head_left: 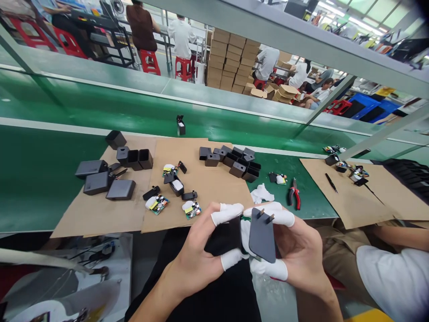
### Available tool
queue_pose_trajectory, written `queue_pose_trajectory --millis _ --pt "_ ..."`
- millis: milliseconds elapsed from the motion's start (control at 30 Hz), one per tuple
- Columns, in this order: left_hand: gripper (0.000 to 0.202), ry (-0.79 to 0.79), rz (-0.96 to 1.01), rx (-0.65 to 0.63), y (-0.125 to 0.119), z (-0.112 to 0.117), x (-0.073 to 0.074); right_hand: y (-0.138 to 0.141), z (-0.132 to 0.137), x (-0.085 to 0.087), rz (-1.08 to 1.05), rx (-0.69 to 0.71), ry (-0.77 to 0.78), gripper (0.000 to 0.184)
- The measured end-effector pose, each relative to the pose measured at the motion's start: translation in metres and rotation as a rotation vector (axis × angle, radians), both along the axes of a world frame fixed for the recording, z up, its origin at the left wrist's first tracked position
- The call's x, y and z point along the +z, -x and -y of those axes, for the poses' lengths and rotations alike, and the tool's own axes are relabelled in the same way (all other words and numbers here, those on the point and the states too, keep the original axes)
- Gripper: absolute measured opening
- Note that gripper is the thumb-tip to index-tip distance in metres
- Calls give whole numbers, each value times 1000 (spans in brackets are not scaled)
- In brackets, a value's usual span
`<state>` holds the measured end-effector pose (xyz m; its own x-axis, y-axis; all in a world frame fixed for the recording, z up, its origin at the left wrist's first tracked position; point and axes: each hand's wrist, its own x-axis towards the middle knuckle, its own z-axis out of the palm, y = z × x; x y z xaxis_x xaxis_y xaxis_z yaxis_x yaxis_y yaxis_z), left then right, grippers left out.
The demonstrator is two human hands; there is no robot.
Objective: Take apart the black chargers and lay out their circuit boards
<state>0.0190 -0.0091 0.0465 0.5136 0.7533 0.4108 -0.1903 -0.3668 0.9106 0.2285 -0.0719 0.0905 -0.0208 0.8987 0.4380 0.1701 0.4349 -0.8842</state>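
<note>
The left hand [201, 250], thumb below and fingers above, is clamped on a black case [231, 235] over the lap [228, 302]. The right hand [300, 241] mirrors it, pinching a plug cover [262, 237] (two prongs [270, 219] showing) just beside the case.

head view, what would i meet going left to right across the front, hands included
three large dark cases → leftmost circuit board → left hand → pronged grey cover → right hand → thin black tool → black ridged stack
</note>
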Motion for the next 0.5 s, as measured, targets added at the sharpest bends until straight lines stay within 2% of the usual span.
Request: queue_pose_trajectory --millis 200,500 --pt "78 -2 -56 23 -1 0 -5 -2 0 -3 0 -5 22 67" --pt "73 11 -71 18 -2 1 -9 -4 -2 -6 1 -14 -3 74"
